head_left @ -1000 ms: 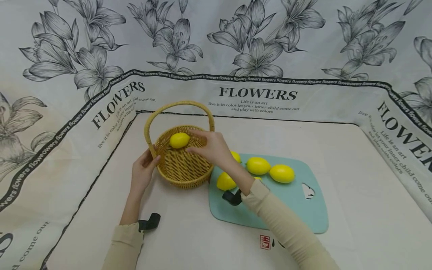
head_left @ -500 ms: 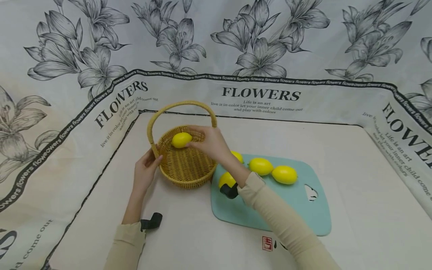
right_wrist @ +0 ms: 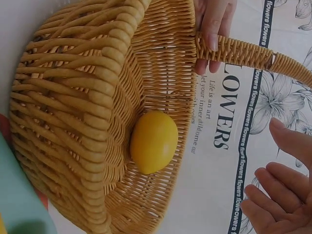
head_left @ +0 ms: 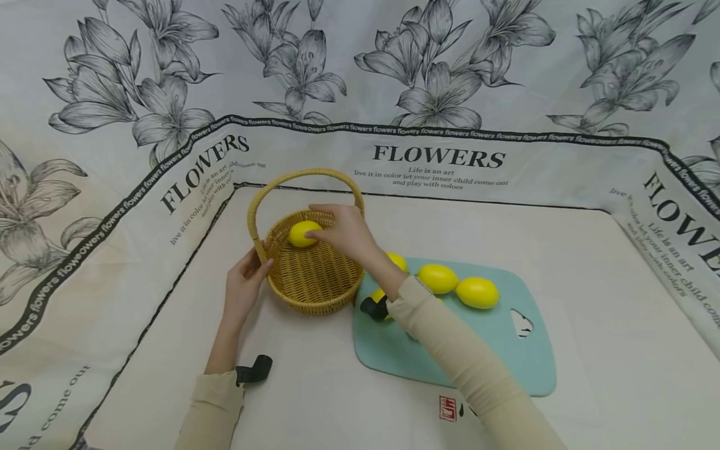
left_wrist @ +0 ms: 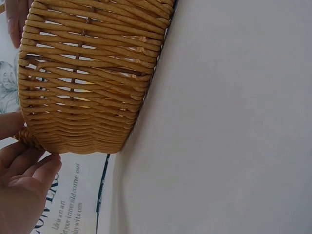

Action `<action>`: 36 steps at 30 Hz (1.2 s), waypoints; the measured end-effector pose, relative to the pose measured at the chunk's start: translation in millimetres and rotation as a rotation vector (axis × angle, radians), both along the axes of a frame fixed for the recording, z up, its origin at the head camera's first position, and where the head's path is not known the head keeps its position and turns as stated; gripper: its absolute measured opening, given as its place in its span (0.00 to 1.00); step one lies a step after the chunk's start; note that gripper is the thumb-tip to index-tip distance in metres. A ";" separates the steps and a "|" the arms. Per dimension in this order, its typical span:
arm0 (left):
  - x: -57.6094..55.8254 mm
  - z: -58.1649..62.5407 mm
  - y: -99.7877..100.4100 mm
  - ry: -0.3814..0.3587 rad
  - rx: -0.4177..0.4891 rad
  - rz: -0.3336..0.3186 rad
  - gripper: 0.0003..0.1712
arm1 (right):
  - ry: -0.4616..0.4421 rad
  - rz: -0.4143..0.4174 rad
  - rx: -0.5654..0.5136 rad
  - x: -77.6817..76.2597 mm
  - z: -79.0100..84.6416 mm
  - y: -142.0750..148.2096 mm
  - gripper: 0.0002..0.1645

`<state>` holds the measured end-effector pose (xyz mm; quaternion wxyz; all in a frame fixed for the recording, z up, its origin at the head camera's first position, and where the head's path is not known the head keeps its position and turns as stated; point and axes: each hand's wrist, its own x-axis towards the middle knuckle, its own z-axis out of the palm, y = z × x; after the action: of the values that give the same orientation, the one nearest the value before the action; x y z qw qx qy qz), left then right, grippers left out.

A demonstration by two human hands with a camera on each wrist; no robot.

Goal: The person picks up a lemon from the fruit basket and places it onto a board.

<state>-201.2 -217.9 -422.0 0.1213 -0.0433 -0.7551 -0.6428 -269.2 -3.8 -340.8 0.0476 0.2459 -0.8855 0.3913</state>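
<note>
A yellow lemon [head_left: 300,235] lies inside a round wicker basket [head_left: 315,284], against its far left wall. My left hand [head_left: 243,289] grips the basket at its left rim, by the foot of the handle [head_left: 306,172]; in the left wrist view its fingers [left_wrist: 41,170] curl there. Over the basket's right side my right hand [head_left: 349,232] holds nothing, thumb and fingers apart. The thumb overlaps the lemon in the head view. From the right wrist, this hand [right_wrist: 285,190] appears beyond the basket rim, away from the lemon [right_wrist: 154,141].
Just right of the basket lies a light-blue cutting board [head_left: 506,356] with a handle hole. Several lemons [head_left: 437,279] rest on it, some partly behind the right forearm. A floral cloth [head_left: 439,69] hangs behind the white table surface [head_left: 309,387].
My right hand has shifted a little up and left relative to the basket, its thumb now overlapping the lemon. The left hand keeps its grip, and the head view has shifted slightly.
</note>
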 end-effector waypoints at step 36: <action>-21.7 -31.9 -10.9 0.042 0.030 0.022 0.31 | -0.099 -0.012 0.123 -37.4 -12.1 -35.9 0.32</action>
<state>-222.9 -228.8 -453.9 0.1446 -0.0466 -0.7433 -0.6515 -306.5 -39.7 -352.9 -0.0090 0.2233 -0.9106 0.3476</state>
